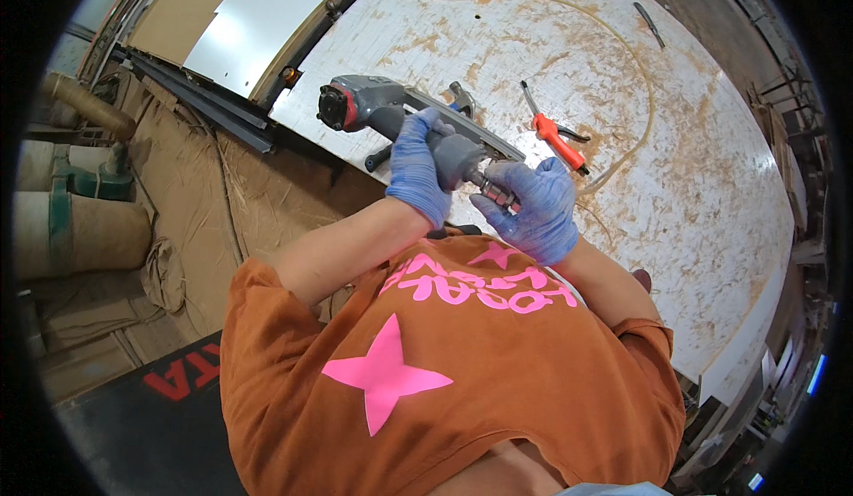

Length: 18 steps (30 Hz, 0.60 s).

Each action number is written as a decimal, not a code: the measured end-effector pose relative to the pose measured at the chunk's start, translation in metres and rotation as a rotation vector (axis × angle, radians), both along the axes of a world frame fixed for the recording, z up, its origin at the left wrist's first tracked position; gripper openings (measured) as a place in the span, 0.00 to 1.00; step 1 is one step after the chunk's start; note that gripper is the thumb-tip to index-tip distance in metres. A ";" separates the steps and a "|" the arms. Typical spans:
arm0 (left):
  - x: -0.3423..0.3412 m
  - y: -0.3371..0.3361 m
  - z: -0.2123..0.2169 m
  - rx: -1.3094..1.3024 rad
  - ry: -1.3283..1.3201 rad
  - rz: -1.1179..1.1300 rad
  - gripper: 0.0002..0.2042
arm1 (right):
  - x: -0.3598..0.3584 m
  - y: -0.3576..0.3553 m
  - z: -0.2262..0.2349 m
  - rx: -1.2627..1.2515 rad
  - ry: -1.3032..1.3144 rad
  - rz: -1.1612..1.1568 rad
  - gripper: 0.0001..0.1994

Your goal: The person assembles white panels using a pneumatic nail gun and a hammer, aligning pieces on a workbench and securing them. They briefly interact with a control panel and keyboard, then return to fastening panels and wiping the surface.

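- Holding the grey nail gun (pixel 453 156) by its handle in the left grip (pixel 416 172), curled closed around it close to the bulky head, probably to carry the weight near the heavier end.
- Pinching the metal fitting (pixel 500 194) at the tail of the nail gun in the right grip (pixel 540 214), closed down to the narrow width of that part, perhaps for finer control.
- Supporting the nail gun level with the near edge of the desk (pixel 711 185), head to the left, likely for easy reach by both hands.
- Having an orange-handled tool (pixel 560 147) on the desk to the right of the nail gun, perhaps to be handy.
- Having a hose (pixel 651 96) looped beyond and right of the nail gun; cannot tell if joined to the fitting, with the right grip in the way.
- Having a slim dark tool (pixel 649 25) farther off, well apart from the nail gun.
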<state>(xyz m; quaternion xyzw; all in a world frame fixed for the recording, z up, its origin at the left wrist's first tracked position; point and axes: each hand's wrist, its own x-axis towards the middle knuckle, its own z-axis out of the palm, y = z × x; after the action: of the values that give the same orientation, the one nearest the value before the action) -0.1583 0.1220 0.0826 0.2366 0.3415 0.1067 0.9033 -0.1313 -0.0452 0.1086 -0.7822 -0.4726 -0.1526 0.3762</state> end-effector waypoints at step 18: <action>0.031 -0.006 -0.053 0.520 -0.184 0.160 0.18 | 0.067 0.029 -0.037 0.065 0.805 0.077 0.33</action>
<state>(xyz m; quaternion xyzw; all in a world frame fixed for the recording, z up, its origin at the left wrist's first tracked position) -0.1270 0.1160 0.0300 0.4220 0.2369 0.2825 0.8282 -0.0641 -0.0163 0.0715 -0.7489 -0.3113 0.1654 0.5611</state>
